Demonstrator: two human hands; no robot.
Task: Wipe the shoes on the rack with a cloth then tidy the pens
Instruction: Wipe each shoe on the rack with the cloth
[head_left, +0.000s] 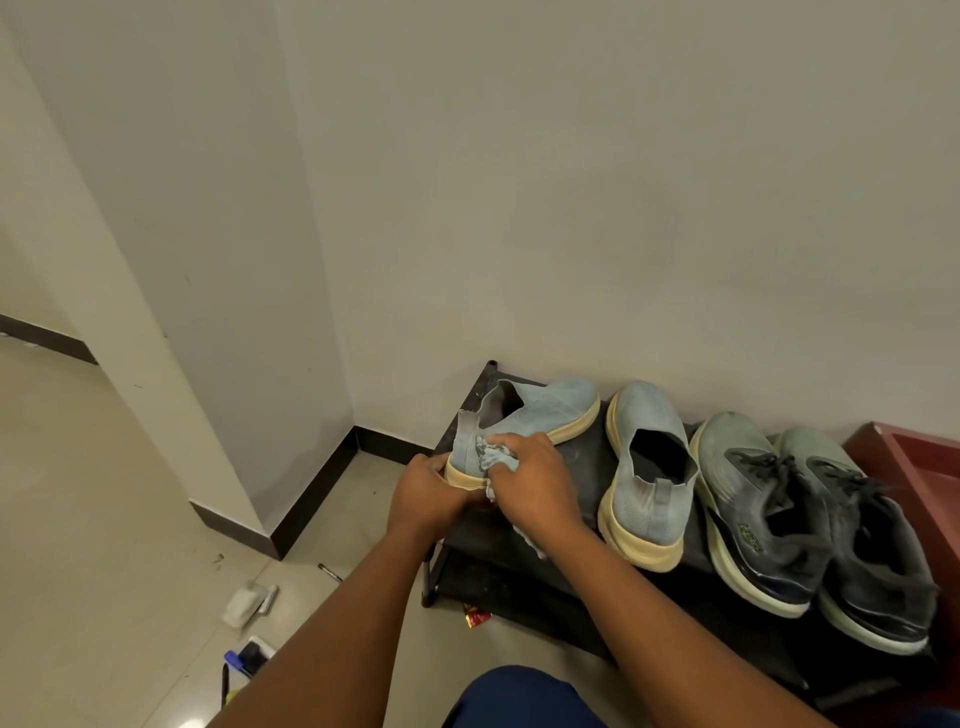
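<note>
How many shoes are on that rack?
4: a light blue shoe held at the left end, its mate beside it, then two dark laced sneakers rightward. Lower shelf mostly hidden.

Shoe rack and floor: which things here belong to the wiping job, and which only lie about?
Belonging to the job:
- cloth in right hand
- light blue shoe, held by left hand
- second blue shoe
- dark laced pair
- black rack

Lying about:
- white packet
- red wrapper

Dim even indoor light, soft shadows, wide-angle edge bending.
</note>
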